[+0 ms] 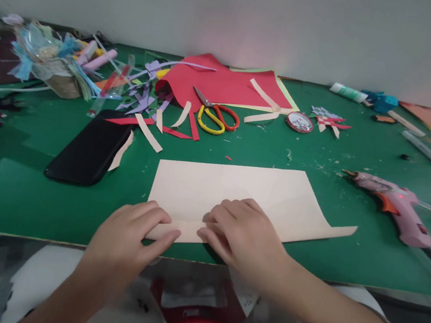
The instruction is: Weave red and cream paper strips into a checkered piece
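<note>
A cream sheet of paper (231, 191) lies on the green table in front of me, its near edge folded over into a narrow strip. My left hand (134, 230) pinches that folded edge at its left end, thumb below and fingers on top. Close beside it, my right hand (242, 234) grips the same fold near the middle, with bent fingers pressing on the paper and the thumb along the edge. At the right corner, the folded strip sticks out past the sheet as a loose tail.
Beyond the sheet lie scissors (216, 118), red paper (219, 85) and several paper strips. A black phone (88, 149) rests at left, near a craft pile (48, 56). On the right are a pink glue gun (395, 203) with a cord, a round tin (299, 122) and a glue tube (348, 92).
</note>
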The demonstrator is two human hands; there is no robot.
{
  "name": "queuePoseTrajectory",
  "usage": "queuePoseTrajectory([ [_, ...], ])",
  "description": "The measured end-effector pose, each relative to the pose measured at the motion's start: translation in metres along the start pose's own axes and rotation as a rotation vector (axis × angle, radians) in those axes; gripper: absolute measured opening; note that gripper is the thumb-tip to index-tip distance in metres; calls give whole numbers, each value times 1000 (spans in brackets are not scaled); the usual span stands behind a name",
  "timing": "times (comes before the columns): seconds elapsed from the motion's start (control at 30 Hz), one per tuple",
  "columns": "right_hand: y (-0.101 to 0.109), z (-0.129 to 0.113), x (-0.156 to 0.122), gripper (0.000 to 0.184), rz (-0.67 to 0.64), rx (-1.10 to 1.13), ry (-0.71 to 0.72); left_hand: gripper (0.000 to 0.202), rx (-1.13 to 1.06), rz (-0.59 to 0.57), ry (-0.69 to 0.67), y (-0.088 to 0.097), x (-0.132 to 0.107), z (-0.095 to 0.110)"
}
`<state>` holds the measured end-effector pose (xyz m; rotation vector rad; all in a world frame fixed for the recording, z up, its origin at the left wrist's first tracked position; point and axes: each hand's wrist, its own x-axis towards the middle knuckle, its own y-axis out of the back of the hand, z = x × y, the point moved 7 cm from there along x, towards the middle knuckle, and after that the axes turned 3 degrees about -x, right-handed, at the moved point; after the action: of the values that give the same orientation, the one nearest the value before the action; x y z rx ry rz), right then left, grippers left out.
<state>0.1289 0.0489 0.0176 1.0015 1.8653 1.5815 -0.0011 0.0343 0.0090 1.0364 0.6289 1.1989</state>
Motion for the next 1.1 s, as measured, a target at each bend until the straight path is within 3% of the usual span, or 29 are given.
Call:
queuePoseTrajectory([
  [0.5,-3,-2,3,20,85,-31,24,37,147,67,63,9,-11,-18],
  [0.73,-4,-3,4,22,87,-81,21,37,157,131,38,12,-14,-16],
  [1.1,-3,-3,6,21,47,-108,13,40,272,70,109,14,-11,-13],
])
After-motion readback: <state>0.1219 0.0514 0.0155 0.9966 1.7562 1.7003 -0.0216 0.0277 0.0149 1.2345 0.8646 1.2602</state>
